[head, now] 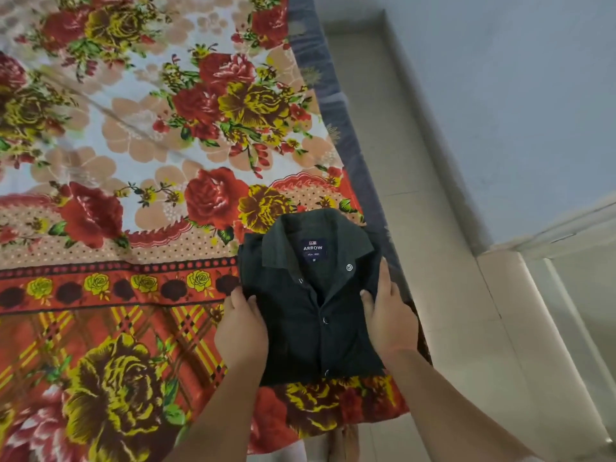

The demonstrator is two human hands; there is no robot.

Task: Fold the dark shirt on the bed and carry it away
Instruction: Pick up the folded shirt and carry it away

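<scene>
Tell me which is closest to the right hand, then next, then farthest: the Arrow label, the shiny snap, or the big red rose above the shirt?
1. The shiny snap, on the collar of the dark shirt, just above the right hand.
2. The Arrow label, inside the collar, farther left.
3. The big red rose, printed on the blanket beyond the shirt, far up-left.

— What is concealed at the folded dark button-front shirt (310, 315)?
— Its underside and sleeves are hidden, and most fingers of the left hand (241, 331) and the right hand (390, 323) are covered at its sides.
— What cannot be read?
— The small print on the navy woven collar label (313, 251). The red-and-yellow floral bedsheet (133, 161) is cut off at left and top.
</scene>
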